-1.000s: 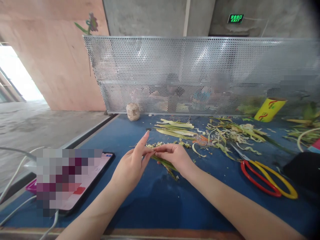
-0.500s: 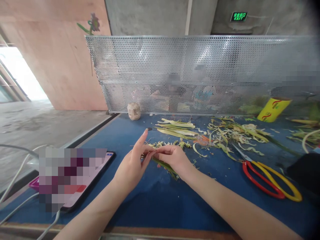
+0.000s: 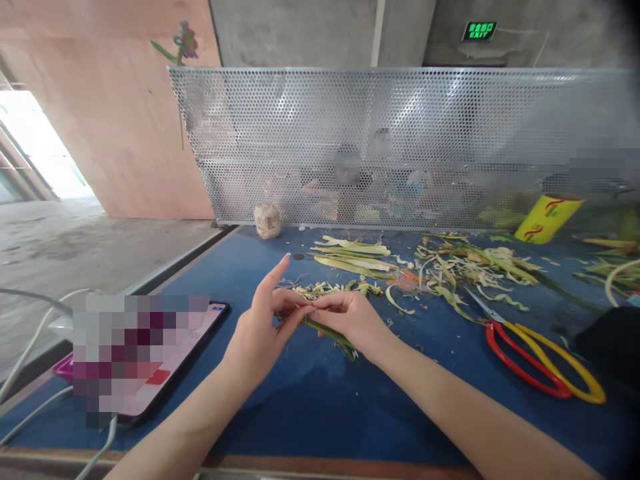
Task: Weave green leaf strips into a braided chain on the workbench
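My left hand is closed in a pinch at the fingertips, its index finger raised away from the others. My right hand meets it, thumb and fingers pressed together. Between them runs a bundle of green plant strips, its frayed end pointing down and right below my right palm. Fingers hide the upper end of the bundle. Just behind the hands lies a row of small pale yellow-green curled pieces. Farther back are several long pale green strips laid side by side.
Red-and-yellow-handled scissors lie at the right, near a heap of plant shreds. A phone with cables is at the left. At the back stand a wrapped pale roll, a yellow tube and a perforated metal screen.
My left hand's raised index finger has tilted slightly to the left, and its thumb has come closer to the right fingertips. The green bundle stays in nearly the same place.
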`<move>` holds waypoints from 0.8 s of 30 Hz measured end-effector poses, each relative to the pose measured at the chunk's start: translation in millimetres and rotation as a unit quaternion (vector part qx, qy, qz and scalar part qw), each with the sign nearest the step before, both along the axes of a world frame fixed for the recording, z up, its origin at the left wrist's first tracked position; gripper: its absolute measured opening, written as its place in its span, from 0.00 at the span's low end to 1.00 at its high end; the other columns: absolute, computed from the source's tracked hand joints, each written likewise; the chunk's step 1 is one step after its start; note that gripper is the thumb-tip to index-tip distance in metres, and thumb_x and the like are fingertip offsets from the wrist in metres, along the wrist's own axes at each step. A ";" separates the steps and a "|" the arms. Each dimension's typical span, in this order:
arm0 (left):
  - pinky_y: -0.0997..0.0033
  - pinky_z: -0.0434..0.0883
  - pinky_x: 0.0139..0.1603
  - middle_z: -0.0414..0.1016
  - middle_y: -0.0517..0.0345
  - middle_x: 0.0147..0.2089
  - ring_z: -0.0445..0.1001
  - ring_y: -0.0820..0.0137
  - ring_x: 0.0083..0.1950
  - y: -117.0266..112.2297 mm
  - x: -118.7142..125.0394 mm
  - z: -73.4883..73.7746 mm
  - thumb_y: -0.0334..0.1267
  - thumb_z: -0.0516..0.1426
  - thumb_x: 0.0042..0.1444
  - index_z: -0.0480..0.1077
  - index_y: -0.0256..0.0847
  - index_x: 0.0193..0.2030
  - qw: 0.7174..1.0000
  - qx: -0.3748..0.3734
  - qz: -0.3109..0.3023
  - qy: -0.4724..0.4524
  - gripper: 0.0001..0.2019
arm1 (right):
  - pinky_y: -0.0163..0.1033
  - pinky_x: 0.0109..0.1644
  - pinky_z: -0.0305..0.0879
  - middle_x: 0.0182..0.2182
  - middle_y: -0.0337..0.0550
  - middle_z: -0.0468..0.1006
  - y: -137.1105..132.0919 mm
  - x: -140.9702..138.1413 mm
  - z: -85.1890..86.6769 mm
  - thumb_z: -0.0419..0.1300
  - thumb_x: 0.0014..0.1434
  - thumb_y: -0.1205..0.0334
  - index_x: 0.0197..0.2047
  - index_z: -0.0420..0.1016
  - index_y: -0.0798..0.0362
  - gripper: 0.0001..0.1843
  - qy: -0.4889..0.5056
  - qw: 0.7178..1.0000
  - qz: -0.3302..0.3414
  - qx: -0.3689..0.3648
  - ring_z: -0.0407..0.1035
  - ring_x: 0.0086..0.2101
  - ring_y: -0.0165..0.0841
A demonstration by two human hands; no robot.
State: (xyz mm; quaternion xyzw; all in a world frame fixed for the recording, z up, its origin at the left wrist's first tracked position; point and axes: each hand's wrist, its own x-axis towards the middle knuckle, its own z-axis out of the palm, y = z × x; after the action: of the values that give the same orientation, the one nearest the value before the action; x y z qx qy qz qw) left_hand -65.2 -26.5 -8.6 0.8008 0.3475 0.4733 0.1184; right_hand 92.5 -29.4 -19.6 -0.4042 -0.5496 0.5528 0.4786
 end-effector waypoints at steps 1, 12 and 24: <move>0.77 0.74 0.31 0.75 0.62 0.31 0.75 0.75 0.31 -0.7 -0.3 0.6 0.32 0.55 0.54 0.43 0.45 0.63 1.000 -0.007 -0.002 0.001 0.33 | 0.35 0.29 0.63 0.20 0.38 0.74 0.0 -0.5 0.1 0.67 0.40 0.53 0.28 0.79 0.54 0.13 0.002 1.000 -0.005 -0.002 0.64 0.22 0.26; 0.77 0.72 0.42 0.76 0.62 0.39 0.74 0.76 0.38 -1.0 -2.4 -0.5 0.28 0.54 0.54 0.38 0.49 0.65 0.999 -0.010 -0.025 0.043 0.36 | 0.38 0.35 0.65 0.21 0.38 0.74 3.2 5.6 -2.6 0.67 0.40 0.56 0.25 0.77 0.53 0.10 0.050 0.998 -0.015 -0.038 0.68 0.24 0.28; 0.73 0.71 0.42 0.76 0.68 0.34 0.75 0.74 0.36 1.9 -1.9 -5.1 0.28 0.54 0.53 0.33 0.55 0.64 0.991 0.085 0.011 0.106 0.40 | 0.39 0.37 0.64 0.23 0.41 0.77 3.0 4.3 -2.4 0.67 0.39 0.55 0.26 0.79 0.55 0.12 0.031 0.997 -0.038 -0.057 0.70 0.27 0.31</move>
State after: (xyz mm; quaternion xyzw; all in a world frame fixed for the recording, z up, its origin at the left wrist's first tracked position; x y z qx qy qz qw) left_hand -67.2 -24.6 -13.7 0.8499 0.3252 0.4146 0.0076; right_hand 96.7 -26.4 -22.1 -0.4339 -0.4862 0.5766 0.4928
